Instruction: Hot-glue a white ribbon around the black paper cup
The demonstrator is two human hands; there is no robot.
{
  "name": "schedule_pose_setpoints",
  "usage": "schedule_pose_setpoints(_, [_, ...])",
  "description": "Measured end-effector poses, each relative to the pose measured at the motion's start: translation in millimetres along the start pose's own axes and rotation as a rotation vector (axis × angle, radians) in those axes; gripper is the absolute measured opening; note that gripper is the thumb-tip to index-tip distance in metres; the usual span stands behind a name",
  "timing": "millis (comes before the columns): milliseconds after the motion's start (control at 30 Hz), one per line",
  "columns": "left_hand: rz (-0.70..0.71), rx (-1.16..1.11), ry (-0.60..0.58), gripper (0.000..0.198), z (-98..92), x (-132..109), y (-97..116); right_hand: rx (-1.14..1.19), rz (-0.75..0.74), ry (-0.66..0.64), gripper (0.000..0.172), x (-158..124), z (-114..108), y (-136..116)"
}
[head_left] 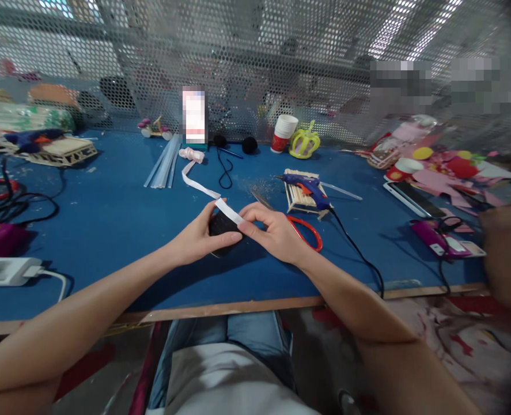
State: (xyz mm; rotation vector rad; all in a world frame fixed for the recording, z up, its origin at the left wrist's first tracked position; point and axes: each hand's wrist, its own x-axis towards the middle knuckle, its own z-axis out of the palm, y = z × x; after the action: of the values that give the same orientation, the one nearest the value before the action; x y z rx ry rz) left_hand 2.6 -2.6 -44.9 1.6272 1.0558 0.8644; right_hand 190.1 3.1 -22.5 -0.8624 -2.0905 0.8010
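My left hand [199, 235] is wrapped round a dark, rounded object [223, 226], its thumb lying across the front. The object's kind is not clear. A white ribbon [230, 212] lies over its top, and my right hand [270, 227] pinches the ribbon's near end between thumb and fingers at the object's right edge. From there the ribbon trails away over the blue table to a pale pink bundle [192, 154]. Just right of my right hand are red-handled scissors [309, 233], their blades partly hidden behind it.
A blue glue gun [309, 189] rests on a small wooden stick rack [296, 199], its cord running to the table's front edge. Clear glue sticks [163, 164], stacked paper cups [284, 132] and a yellow crown-like craft [304, 141] stand farther back. Another person's arm [506, 259] is at right.
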Motion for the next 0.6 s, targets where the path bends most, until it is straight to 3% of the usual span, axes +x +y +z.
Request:
schedule_pose_setpoints(333, [0.086,0.484,0.12,0.093,0.0,-3.7,5.7,-0.006,0.018,-0.022,0.013,-1.1,2.4,2.1])
schedule_pose_setpoints(467, [0.182,0.554,0.164,0.094,-1.4,-3.3,5.6,0.001,0.005,-0.012,0.013,-0.7,2.8,2.5])
schedule_pose_setpoints(600, [0.257,0.492,0.282,0.083,-5.3,-0.1,5.0,-0.001,-0.028,0.08,0.011,-0.1,4.0,2.0])
